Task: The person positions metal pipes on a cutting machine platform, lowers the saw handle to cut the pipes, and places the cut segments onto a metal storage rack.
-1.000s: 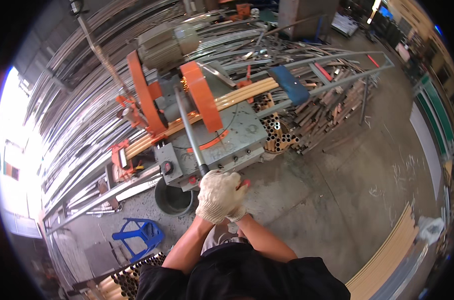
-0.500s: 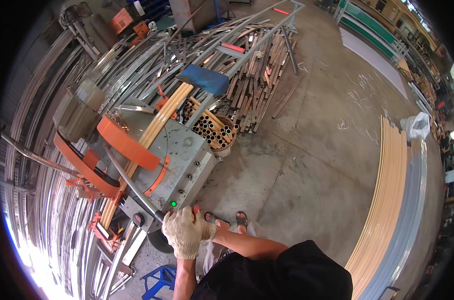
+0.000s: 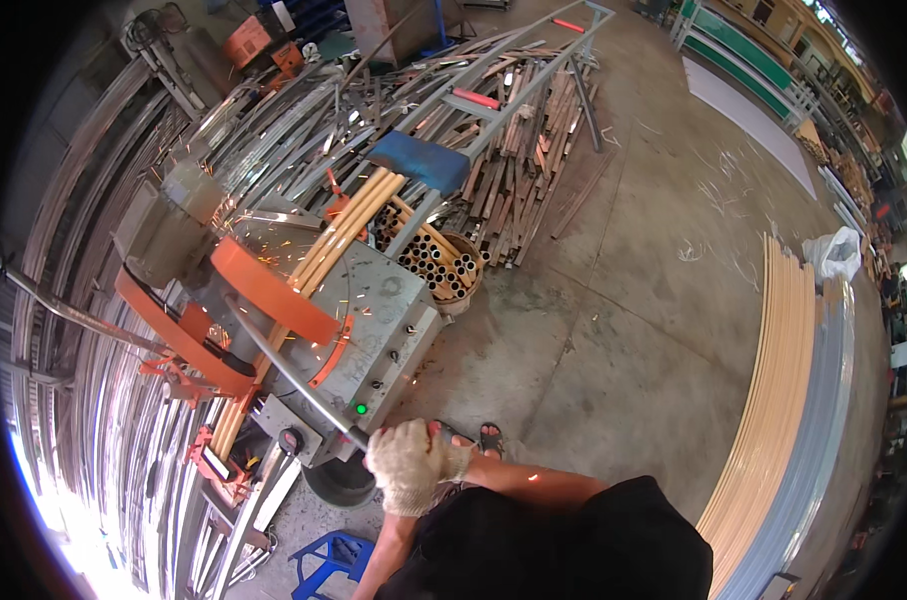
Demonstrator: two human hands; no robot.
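Saw lever [image 3: 296, 377], presumably stiff and best gripped at its dark end [image 3: 355, 436], is clasped nearside of the orange blade guard [image 3: 274, 290] by the left hand [image 3: 401, 466]; the right hand [image 3: 452, 461] cannot be read.

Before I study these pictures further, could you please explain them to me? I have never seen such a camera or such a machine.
Here a person works with two gloved hands. Every picture comes from one fisheye camera worn on the head, looking down, so straight edges bend near the rim.

The machine, probably a cutting saw, has a grey table and an orange guard. Tan tubes lie across the table, and sparks fly around.

The left hand has its grip closed on the dark end of a long metal lever. The right hand is close against it; its fingers are mostly hidden, so I cannot tell how it holds.

Beside the table, a bundle of cut tubes shows its round open ends.
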